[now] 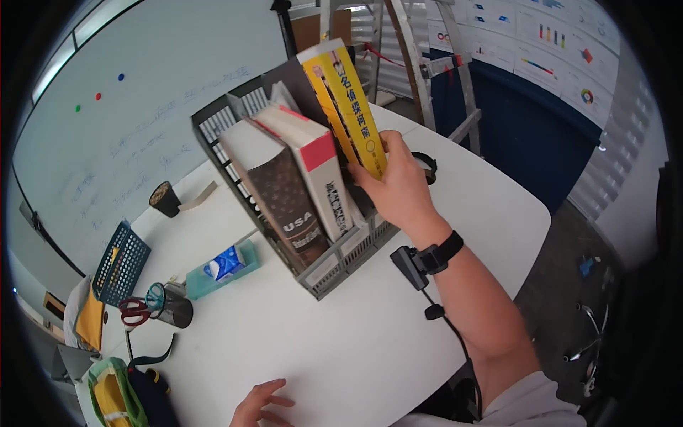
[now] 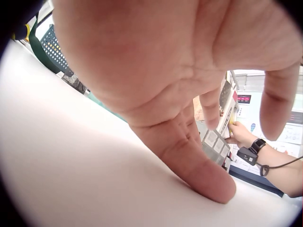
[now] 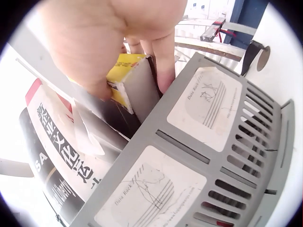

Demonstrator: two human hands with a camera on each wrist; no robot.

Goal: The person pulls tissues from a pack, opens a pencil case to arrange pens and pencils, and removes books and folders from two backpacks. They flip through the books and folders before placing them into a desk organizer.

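My right hand [image 1: 402, 185] grips a thick yellow book [image 1: 348, 107] by its lower spine, thumb on one side and fingers on the other. This book stands higher than the others, tilted, its lower end at the right compartment of a grey file rack [image 1: 324, 280]. In the right wrist view the book's bottom edge [image 3: 142, 92] shows just above the rack's front panel. Left of it, a white book with a red top [image 1: 331, 192] and a dark brown "USA" book [image 1: 284, 196] stand in the rack. My left hand [image 1: 262, 407] is low over the white table, fingers loosely spread, holding nothing.
Left of the rack lie a blue tissue pack [image 1: 226, 264] on a teal box [image 1: 249, 262], a mesh pen cup [image 1: 175, 309] with scissors, and a blue basket [image 1: 122, 267]. A small dark pot [image 1: 164, 200] stands behind. A stepladder [image 1: 466, 121] is beyond the table.
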